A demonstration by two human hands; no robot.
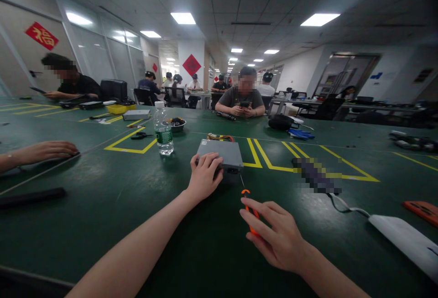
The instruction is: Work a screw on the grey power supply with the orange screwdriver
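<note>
A grey metal power supply unit [226,152] lies on the green table, with coloured wires at its far side and a socket on its near face. My left hand [206,177] grips its near left edge, fingers bent over the top. My right hand [277,232] holds a screwdriver [253,218] with an orange and black handle between thumb and fingers. The thin shaft points up and away, its tip close to the box's near right corner. Whether the tip touches the metal I cannot tell.
Left of the box stands a water bottle [164,129], with a metal bowl [178,125] behind it. A white power strip [404,243] and an orange phone [422,211] lie at right. Another person's hand [51,152] rests at left. A person [244,95] sits opposite.
</note>
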